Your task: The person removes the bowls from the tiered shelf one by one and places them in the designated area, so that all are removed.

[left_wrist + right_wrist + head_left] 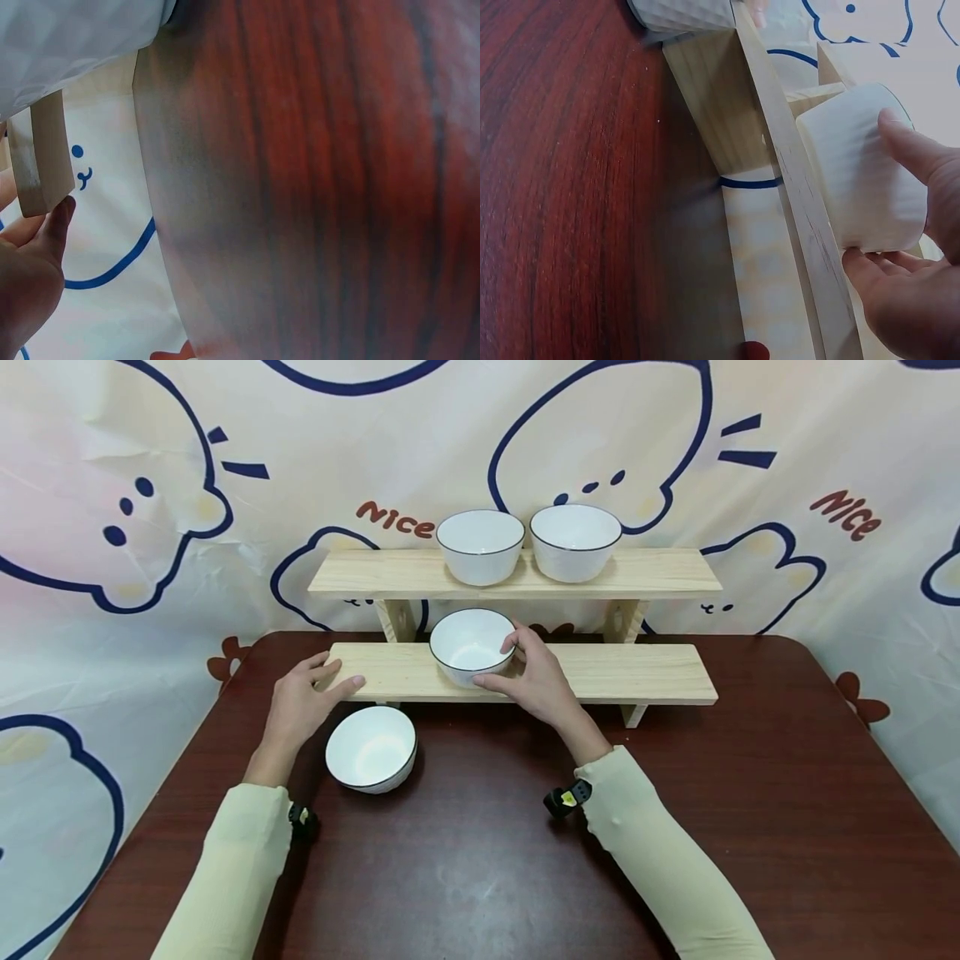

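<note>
Your right grip is clamped on a white bowl at the lower shelf.
Your thumb and fingers hold the bowl's right side, over the lower shelf just left of its middle; whether its base touches, you cannot tell. Your left grip clasps the lower shelf's left end, and a second bowl sits before that end.

Two bowls are borne by the upper shelf, twelve o'clock; a third bowl by the lower shelf; a fourth bowl, eight o'clock, by the table!
</note>
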Action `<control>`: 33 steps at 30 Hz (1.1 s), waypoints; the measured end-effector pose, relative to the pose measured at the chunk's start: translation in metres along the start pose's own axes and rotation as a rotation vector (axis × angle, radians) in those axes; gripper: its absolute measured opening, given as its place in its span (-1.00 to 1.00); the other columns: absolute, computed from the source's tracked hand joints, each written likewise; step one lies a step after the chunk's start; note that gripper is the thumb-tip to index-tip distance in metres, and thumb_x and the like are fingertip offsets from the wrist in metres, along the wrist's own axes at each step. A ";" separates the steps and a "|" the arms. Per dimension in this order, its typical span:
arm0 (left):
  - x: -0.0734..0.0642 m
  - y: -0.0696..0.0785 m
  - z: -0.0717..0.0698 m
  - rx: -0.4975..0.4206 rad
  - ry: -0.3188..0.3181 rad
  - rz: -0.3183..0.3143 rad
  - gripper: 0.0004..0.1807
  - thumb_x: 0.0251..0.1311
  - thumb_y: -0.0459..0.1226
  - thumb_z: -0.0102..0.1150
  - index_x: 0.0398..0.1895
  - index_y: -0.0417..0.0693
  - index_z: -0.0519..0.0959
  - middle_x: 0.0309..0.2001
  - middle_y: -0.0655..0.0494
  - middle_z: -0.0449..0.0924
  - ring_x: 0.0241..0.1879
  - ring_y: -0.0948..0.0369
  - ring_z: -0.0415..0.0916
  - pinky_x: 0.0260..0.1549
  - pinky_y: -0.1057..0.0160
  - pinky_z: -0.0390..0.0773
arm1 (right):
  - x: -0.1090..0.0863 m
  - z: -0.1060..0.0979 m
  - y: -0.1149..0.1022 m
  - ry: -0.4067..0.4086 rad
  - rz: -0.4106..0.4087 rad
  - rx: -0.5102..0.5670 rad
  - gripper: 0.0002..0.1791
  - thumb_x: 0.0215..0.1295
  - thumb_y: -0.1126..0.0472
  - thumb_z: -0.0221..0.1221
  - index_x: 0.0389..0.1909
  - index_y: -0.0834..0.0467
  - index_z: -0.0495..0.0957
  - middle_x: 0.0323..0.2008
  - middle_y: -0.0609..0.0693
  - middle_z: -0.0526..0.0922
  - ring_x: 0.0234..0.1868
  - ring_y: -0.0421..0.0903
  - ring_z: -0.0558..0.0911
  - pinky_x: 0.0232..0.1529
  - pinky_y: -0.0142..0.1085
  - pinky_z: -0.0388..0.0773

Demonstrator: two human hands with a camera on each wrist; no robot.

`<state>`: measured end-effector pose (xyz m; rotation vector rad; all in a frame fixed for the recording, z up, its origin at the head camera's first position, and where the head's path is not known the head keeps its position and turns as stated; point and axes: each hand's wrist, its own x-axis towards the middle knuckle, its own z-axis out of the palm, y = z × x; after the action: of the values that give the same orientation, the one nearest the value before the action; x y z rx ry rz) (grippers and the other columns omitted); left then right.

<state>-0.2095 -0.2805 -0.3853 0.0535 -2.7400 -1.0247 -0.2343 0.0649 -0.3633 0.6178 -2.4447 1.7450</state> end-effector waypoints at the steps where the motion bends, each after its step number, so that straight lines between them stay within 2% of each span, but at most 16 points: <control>1: 0.000 0.000 0.000 -0.001 0.000 0.000 -0.17 0.26 0.12 0.34 0.35 -0.34 0.44 0.48 -0.24 0.25 0.39 -0.24 0.26 0.21 -0.24 0.40 | 0.000 0.000 0.000 0.005 -0.002 -0.006 -0.44 0.05 0.23 0.56 -0.22 0.23 0.31 0.53 0.25 0.15 0.49 0.08 0.26 0.39 -0.14 0.30; 9: -0.001 -0.001 0.000 0.001 -0.017 -0.013 -0.15 0.26 0.15 0.31 0.36 -0.33 0.43 0.49 -0.22 0.24 0.41 -0.23 0.23 0.22 -0.24 0.37 | 0.001 -0.001 0.004 0.017 -0.023 -0.081 -0.46 0.07 0.13 0.56 -0.32 0.18 0.31 0.51 0.22 0.19 0.47 0.12 0.25 0.33 -0.07 0.39; 15: -0.001 0.000 0.000 0.000 -0.005 -0.007 -0.16 0.26 0.13 0.33 0.35 -0.34 0.44 0.48 -0.24 0.25 0.40 -0.23 0.24 0.22 -0.25 0.38 | 0.000 -0.002 0.004 0.034 -0.044 -0.111 -0.48 0.10 0.09 0.54 -0.33 0.16 0.33 0.50 0.23 0.22 0.48 0.14 0.25 0.37 -0.02 0.32; 25: 0.000 0.001 0.001 -0.005 0.002 0.000 -0.17 0.26 0.12 0.33 0.34 -0.35 0.44 0.47 -0.25 0.26 0.39 -0.24 0.26 0.21 -0.25 0.39 | 0.002 -0.002 0.005 0.074 -0.053 -0.034 -0.49 0.04 0.15 0.58 -0.36 0.22 0.37 0.48 0.17 0.28 0.45 0.04 0.33 0.30 -0.11 0.43; 33: 0.000 0.000 0.001 0.000 0.007 0.009 -0.18 0.26 0.10 0.35 0.33 -0.36 0.45 0.46 -0.25 0.28 0.39 -0.24 0.26 0.20 -0.25 0.40 | -0.001 -0.002 0.005 0.100 -0.031 0.015 -0.50 -0.01 0.17 0.60 -0.37 0.23 0.40 0.48 0.20 0.29 0.43 0.10 0.36 0.27 -0.11 0.46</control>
<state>-0.2098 -0.2804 -0.3860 0.0437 -2.7315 -1.0206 -0.2352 0.0686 -0.3671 0.5520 -2.3453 1.7398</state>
